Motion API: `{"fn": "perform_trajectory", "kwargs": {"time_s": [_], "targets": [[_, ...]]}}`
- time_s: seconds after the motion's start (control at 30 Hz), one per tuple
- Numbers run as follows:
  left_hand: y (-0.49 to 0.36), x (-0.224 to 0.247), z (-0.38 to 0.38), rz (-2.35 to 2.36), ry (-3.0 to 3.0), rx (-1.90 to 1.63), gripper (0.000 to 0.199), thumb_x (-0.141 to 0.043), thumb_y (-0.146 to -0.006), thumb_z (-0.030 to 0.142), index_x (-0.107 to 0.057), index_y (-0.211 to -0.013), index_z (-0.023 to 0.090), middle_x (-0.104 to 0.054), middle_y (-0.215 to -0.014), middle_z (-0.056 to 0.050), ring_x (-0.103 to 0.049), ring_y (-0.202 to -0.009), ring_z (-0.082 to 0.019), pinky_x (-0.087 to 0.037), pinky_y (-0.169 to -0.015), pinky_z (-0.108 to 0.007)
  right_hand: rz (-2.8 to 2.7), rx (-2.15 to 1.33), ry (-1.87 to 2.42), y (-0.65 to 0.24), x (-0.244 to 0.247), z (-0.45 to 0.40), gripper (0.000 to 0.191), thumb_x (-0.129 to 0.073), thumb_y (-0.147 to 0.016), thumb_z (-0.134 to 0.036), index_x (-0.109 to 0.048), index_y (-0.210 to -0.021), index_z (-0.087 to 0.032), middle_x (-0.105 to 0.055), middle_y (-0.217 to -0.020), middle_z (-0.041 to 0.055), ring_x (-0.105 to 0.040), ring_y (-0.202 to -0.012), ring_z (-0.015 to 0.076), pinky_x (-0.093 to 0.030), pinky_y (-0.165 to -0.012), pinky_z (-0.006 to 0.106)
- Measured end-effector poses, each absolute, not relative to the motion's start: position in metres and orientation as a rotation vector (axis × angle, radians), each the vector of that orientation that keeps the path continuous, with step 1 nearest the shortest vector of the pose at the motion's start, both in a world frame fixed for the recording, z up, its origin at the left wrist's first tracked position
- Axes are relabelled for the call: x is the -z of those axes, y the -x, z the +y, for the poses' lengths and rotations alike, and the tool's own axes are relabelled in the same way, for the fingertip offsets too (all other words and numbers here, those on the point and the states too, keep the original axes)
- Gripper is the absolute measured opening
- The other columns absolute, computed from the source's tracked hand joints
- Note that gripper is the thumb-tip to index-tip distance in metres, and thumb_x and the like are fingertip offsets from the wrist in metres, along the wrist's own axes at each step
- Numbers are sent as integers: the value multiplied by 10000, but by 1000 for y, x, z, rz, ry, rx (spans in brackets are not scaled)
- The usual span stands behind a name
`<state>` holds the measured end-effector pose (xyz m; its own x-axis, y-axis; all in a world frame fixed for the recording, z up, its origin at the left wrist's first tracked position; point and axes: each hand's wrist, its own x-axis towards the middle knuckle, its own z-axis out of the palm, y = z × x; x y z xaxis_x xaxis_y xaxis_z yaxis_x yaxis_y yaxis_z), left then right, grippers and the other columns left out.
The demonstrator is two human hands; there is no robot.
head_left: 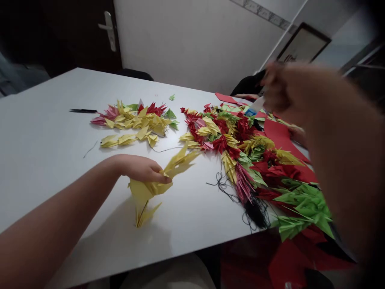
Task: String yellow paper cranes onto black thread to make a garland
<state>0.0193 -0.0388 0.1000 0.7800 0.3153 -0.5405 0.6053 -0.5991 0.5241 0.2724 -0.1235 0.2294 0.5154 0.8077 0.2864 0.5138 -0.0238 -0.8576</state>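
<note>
Low over the near part of the white table (192, 224), the left hand (142, 168) is closed on a string of yellow papers (180, 162) — thumb and fingers pinched round its middle, one end sticking out past the fingertips, the other hanging below the palm. The right hand (278, 90) is raised at the right, blurred, its fingers curled in; whether it has hold of anything, I cannot tell. Beyond the left hand lies a small pile (132, 118) of yellow, pink, red and green folded papers, with a black tool (82, 110) just beside its left end. To the right spreads a bigger, mixed heap (221, 132), with a tangle of black thread (255, 212) at its near side — and bright green papers (309, 204) by the table's edge.
</note>
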Motion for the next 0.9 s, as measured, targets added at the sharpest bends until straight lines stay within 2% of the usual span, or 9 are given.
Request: {"fn": "perform_trajectory", "kwargs": {"time_s": [0.07,0.13,0.2,0.3,0.4,0.53,0.6,0.73,0.9], "targets": [[-18,-92,-32,762,-2363,353,523,-430,-743,642,-632,-904,187,-674,-924,-84,-602,-808,-223,-429,-663,-262,-1049,-554,1777,-286,-191,-129,301,-482,-842,-203,-342,-575,-203,-221,-443,-96,-178,-349,17,-99,-407,246],[-9,-86,-29,908,-2415,61,614,-414,-743,669,-572,-1090,187,-617,-1122,-115,-577,-958,-252,-429,-740,-286,-1091,-603,2023,-306,-155,-139,292,-502,-838,-311,-431,-582,-191,-291,-424,-73,-228,-355,35,-129,-401,247],[4,-83,-35,1055,-2426,-134,668,-366,-757,696,-512,-1171,193,-572,-1191,-121,-554,-1013,-270,-427,-764,-312,-1190,-594,2197,-324,-128,-148,282,-540,-802,-404,-485,-626,-191,-344,-439,-56,-271,-377,61,-188,-404,242],[22,-76,-55,1207,-2461,-167,649,-379,-746,708,-525,-1116,195,-589,-1136,-119,-581,-929,-282,-430,-707,-330,-1410,-303,2236,-326,-107,-154,253,-573,-759,-443,-549,-710,-196,-500,-557,1,-416,-471,117,-306,-450,252],[25,-63,-77,1214,-2485,-123,605,-399,-747,685,-530,-1055,181,-615,-1053,-119,-595,-877,-285,-433,-679,-339,-1656,-242,1992,-286,-97,-144,263,-521,-796,-458,-584,-860,-210,-620,-824,80,-568,-740,208,-436,-619,325],[15,-45,-89,1174,-2455,-90,456,-364,-819,555,-484,-1044,176,-627,-968,-110,-606,-828,-264,-424,-647,-329,-1990,-459,1612,-209,-75,-117,385,-537,-802,-447,-530,-1131,-248,-563,-1181,97,-516,-1093,256,-412,-898,412],[13,-40,-87,1135,-2420,-101,345,-378,-824,486,-471,-976,190,-625,-891,-78,-604,-772,-240,-413,-622,-315,-2067,-635,1555,-185,-60,-106,507,-568,-778,-466,-460,-1231,-267,-512,-1274,94,-473,-1159,263,-387,-939,424],[16,-37,-81,1054,-2219,-102,318,-444,-796,454,-411,-1001,213,-611,-850,-29,-591,-723,-202,-417,-604,-292,-1850,-982,1571,-180,-31,-93,590,-609,-754,-417,-391,-1276,-249,-590,-1091,78,-565,-895,188,-456,-761,341],[18,-35,-79,975,-2094,-59,488,-533,-748,475,-392,-1147,230,-608,-965,-32,-583,-704,-179,-419,-582,-269,-1579,-1251,1340,-201,-13,-96,289,-637,-740,-322,-587,-998,-202,-553,-775,6,-490,-658,105,-413,-604,245]]}}
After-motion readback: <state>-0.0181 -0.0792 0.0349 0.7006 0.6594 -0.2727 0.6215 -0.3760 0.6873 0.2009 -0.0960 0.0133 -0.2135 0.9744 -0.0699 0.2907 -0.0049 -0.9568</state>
